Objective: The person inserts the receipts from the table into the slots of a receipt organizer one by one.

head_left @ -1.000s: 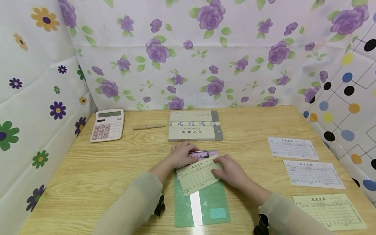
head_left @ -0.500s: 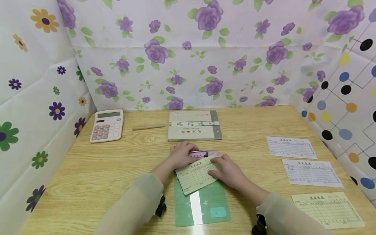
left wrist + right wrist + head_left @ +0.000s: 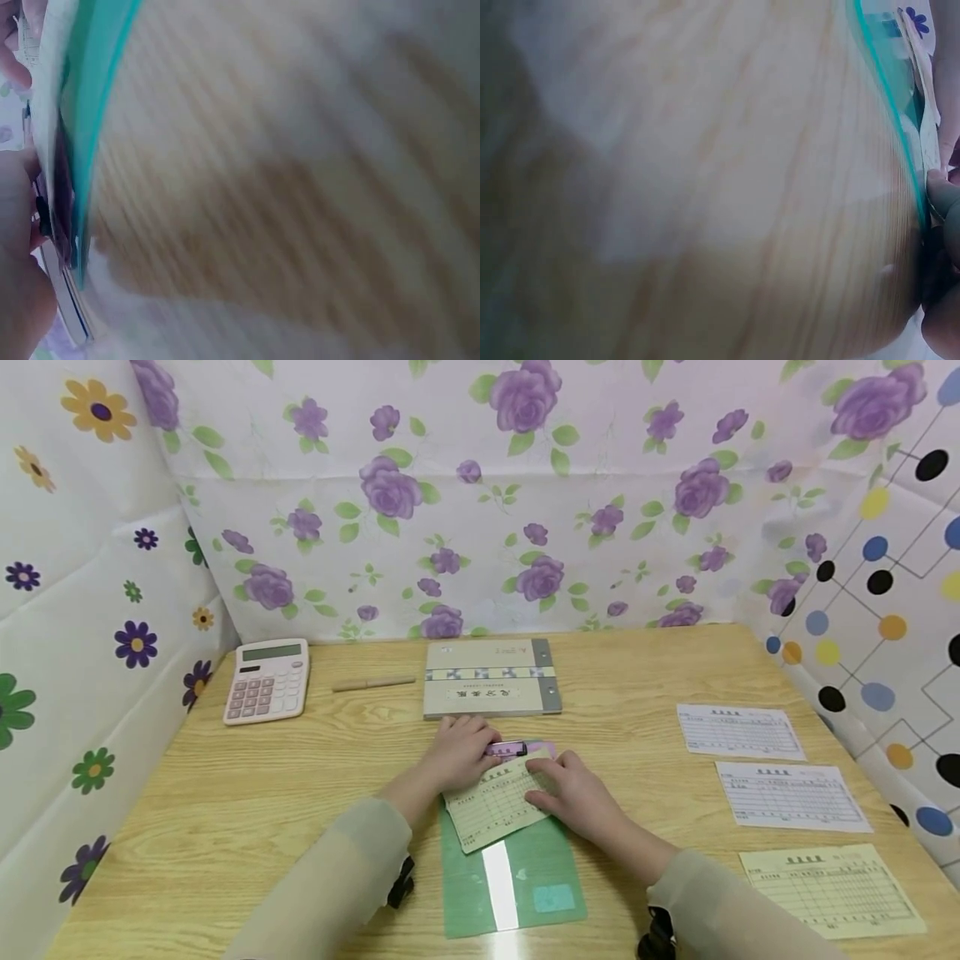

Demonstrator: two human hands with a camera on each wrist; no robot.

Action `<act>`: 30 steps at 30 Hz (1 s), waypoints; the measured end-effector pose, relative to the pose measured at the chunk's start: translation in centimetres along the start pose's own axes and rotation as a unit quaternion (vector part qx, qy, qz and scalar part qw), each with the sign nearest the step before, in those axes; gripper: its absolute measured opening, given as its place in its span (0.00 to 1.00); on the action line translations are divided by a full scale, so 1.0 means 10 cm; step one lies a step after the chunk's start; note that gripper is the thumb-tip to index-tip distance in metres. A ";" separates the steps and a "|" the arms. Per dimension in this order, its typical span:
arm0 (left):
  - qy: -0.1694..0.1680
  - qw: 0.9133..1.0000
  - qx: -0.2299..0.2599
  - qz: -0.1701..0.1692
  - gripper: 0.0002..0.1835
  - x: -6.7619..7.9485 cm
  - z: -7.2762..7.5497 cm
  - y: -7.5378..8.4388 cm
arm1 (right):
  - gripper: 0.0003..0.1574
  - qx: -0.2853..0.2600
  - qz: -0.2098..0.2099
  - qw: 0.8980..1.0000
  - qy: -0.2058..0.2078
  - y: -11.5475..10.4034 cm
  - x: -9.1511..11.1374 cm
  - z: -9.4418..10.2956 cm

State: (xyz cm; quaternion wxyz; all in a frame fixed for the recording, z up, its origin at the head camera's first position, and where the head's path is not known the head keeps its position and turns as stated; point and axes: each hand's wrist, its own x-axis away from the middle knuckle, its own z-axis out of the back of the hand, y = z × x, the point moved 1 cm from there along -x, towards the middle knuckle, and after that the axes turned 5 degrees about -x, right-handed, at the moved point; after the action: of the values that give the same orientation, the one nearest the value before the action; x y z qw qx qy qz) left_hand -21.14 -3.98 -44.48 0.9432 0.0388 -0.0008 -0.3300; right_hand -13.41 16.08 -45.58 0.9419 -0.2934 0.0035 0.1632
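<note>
A pale yellow printed form (image 3: 491, 810) lies slanted over the upper part of a green clipboard (image 3: 461, 893). My right hand (image 3: 577, 793) pinches its right edge between thumb and fingers. My left hand (image 3: 457, 752) is at its upper left corner, thumb on the paper, other fingers bent beside the clip's left end. The black and silver clip (image 3: 513, 749) shows between the hands, over a purple sheet (image 3: 543, 748) mostly covered by the yellow form. In the left wrist view the green board (image 3: 112, 45) is seen edge-on; the right wrist view shows mostly wood table.
Beyond the hands lies a beige ledger (image 3: 487, 681), with a tan pen (image 3: 373, 683) and a pink calculator (image 3: 267, 683) to its left. On the right lie two white forms (image 3: 741, 732) and another yellow form (image 3: 832, 893). Patterned cloth (image 3: 480, 493) encloses the table (image 3: 210, 827).
The right hand and the yellow form have moved slightly left, toward the left hand. The left hand stays by the clip. The whole head view has shifted a little.
</note>
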 end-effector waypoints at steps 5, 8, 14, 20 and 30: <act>-0.009 1.000 0.005 -0.010 0.18 -0.02 0.03 -0.03 | 0.30 0.016 0.004 1.000 -0.006 -0.01 -0.01 0.00; -0.016 1.000 0.023 -0.009 0.17 -0.03 0.06 -0.04 | 0.32 0.027 -0.004 1.000 -0.006 -0.02 -0.02 0.00; -0.028 0.999 0.041 -0.003 0.14 -0.07 0.09 -0.06 | 0.30 0.034 -0.004 0.999 -0.007 -0.04 -0.05 0.01; -0.038 0.998 0.051 0.003 0.13 -0.07 0.11 -0.06 | 0.27 0.037 0.002 0.999 -0.010 -0.06 -0.05 0.00; -0.024 0.998 0.061 -0.003 0.14 -0.07 0.10 -0.08 | 0.29 0.067 -0.004 0.998 0.005 -0.08 -0.07 -0.01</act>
State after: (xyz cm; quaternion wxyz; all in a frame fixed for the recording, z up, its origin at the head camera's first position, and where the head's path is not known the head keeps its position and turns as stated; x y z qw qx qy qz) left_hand -22.17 -4.22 -43.57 0.9378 0.0885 -0.0436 -0.3329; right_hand -13.81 15.15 -45.16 0.9601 -0.2306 0.0175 0.1572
